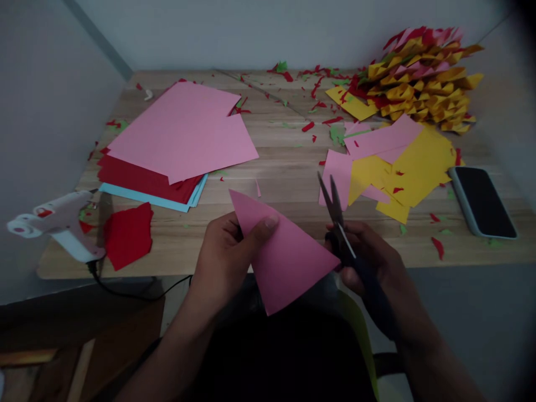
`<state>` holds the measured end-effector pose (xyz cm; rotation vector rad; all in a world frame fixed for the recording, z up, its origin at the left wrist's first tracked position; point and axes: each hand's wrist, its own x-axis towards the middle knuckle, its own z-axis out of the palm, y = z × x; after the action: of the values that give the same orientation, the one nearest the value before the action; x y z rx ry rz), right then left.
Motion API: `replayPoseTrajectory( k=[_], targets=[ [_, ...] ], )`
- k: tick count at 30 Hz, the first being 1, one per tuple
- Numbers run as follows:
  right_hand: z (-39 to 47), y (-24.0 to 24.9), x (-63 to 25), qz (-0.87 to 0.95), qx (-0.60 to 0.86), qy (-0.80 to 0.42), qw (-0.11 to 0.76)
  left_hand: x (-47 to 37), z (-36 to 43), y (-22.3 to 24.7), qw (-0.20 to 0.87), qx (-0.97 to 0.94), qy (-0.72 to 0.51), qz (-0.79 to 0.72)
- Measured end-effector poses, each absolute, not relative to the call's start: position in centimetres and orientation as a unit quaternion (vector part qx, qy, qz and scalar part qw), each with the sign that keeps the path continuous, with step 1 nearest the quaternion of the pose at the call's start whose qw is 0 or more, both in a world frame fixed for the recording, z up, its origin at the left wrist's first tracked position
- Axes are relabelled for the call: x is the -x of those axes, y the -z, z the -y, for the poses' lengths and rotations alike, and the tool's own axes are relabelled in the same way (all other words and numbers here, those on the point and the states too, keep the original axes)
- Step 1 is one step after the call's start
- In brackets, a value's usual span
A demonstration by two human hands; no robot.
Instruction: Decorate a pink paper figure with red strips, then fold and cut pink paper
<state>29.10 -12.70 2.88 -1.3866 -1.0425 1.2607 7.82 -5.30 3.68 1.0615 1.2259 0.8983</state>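
A triangular piece of pink paper [288,257] is pinched between the thumb and fingers of my left hand [228,257], in front of the table's near edge. My right hand [372,257] holds a pair of dark-handled scissors [335,204], blades slightly apart and pointing up toward the back of the table. The paper's right corner comes close to the scissors' handle; whether they touch I cannot tell. Part of my right fingers is hidden behind the handles.
On the left lie pink sheets [180,134] over red and blue ones, a glue gun [62,223] with its cord, and a red paper piece [129,234]. To the right are yellow paper [419,167], a phone [483,201] and a folded-paper construction [422,84]. Scraps litter the table [285,162].
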Motion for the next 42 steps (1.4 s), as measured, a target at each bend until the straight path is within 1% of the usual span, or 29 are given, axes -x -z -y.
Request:
replayPoseTrajectory(
  k=[3, 7, 10, 15, 19, 28, 35, 42],
  targets=[
    [13.2, -3.0, -29.7, 0.498, 0.571, -0.496, 0.424, -7.9, 5.5, -3.9, 0.59, -0.467, -0.392, -0.53],
    [13.4, -3.9, -30.1, 0.612, 0.613, -0.37, 0.336, -8.1, 5.7, -4.3, 0.58, -0.492, -0.387, -0.521],
    [13.4, -4.6, -29.7, 0.655, 0.618, -0.307, 0.31, -8.2, 5.7, -4.3, 0.567, -0.504, -0.389, -0.523],
    [13.5, -4.9, -29.4, 0.679, 0.609, -0.273, 0.307, -8.2, 5.7, -4.4, 0.551, -0.517, -0.398, -0.521],
    [13.7, -4.4, -29.7, 0.676, 0.611, -0.279, 0.304, -8.0, 5.7, -4.7, 0.57, -0.525, -0.388, -0.499],
    [14.0, -4.0, -29.7, 0.672, 0.605, -0.279, 0.323, -7.9, 5.7, -4.5, 0.57, -0.522, -0.383, -0.507],
    [13.9, -4.0, -29.7, 0.675, 0.595, -0.297, 0.32, -7.8, 5.8, -4.4, 0.579, -0.523, -0.38, -0.497],
    [13.8, -4.0, -29.6, 0.685, 0.589, -0.285, 0.322, -7.9, 5.7, -4.6, 0.6, -0.515, -0.372, -0.486]
  ],
)
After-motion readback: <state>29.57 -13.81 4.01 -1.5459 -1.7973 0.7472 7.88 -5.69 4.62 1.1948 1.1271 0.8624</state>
